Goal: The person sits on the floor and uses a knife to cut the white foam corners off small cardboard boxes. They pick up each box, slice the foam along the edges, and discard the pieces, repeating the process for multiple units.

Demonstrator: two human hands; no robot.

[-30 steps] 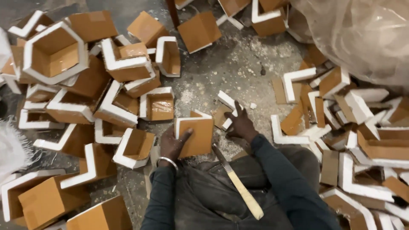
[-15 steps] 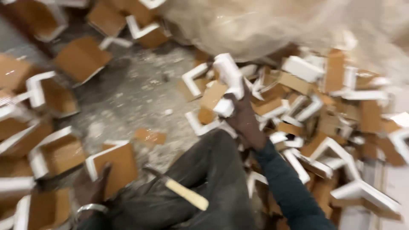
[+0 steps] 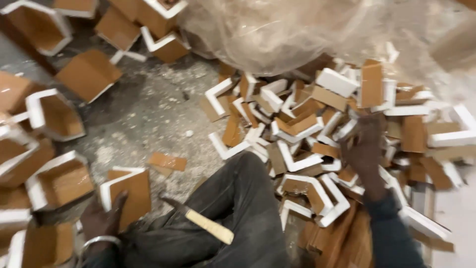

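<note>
Down on the floor, the left hand (image 3: 101, 218) fingers pinch a light, stiff brown-and-white corner piece (image 3: 126, 196) by its near edge; the right hand (image 3: 364, 149) digs into the right pile (image 3: 307, 129), its grip unclear.

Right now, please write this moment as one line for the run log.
left hand: holds angled brown-white piece | right hand: reaching into pile of angled pieces | knife: resting on lap

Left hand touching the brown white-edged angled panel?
Touching. Head view shows the left hand gripping the brown white-edged angled panel at its lower left, fingers overlapping its face.
</note>
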